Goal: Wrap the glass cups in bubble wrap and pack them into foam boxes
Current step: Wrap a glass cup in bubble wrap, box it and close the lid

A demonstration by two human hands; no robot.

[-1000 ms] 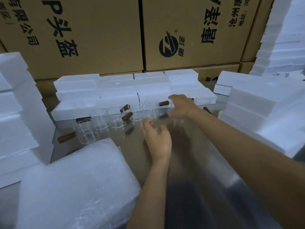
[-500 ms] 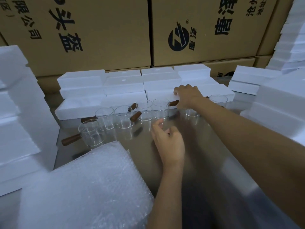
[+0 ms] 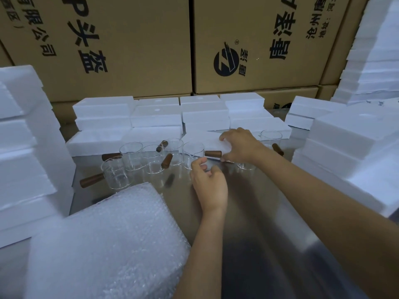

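Several glass cups with brown wooden handles stand in a row on the steel table point(image 3: 248, 212), among them one cup point(image 3: 193, 154) in the middle and another point(image 3: 271, 138) at the right. My right hand point(image 3: 239, 147) grips the front edge of a white foam box point(image 3: 205, 140) just behind the cups, fingers on top and thumb below. My left hand point(image 3: 208, 182) hovers close to the middle cup with loosely curled fingers and holds nothing. A thick stack of bubble wrap point(image 3: 103, 244) lies at the lower left.
More foam boxes point(image 3: 155, 117) are stacked in rows behind the cups. Tall foam stacks stand at the left point(image 3: 23, 147) and right point(image 3: 354, 147). Large cardboard cartons point(image 3: 248, 44) wall off the back. My right forearm crosses the table's right half.
My right hand moved from above the cups back to the foam box and took hold of its front edge. My left hand stayed near the middle cup.
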